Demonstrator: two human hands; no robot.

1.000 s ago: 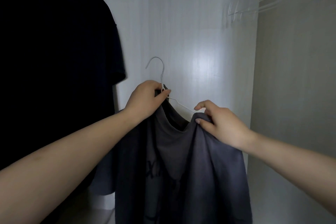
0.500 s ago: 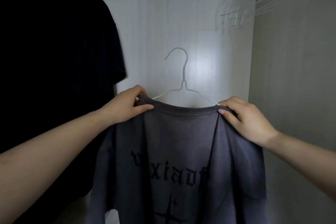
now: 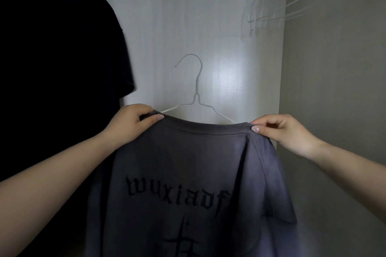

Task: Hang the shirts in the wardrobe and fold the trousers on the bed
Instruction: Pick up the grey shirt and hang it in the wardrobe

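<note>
A grey T-shirt [image 3: 188,173] with black gothic lettering is spread flat towards me on a white wire hanger [image 3: 196,89], whose hook stands free above the collar. My left hand [image 3: 131,123] grips the shirt's left shoulder at the collar. My right hand [image 3: 282,131] pinches the right shoulder at the collar's other end. Both arms reach into the wardrobe, and the shirt's lower part runs out of view at the bottom.
A black shirt [image 3: 58,69] hangs on a white hanger at the left, close to my left arm. Several bare white wire hangers [image 3: 271,12] hang at the upper right. The wardrobe's pale back wall [image 3: 188,16] and grey right side panel [image 3: 334,89] enclose the space.
The shirt has turned from edge-on to flat facing me and spread out. My left hand went from the hanger's neck to the left shoulder, and my right hand moved outwards.
</note>
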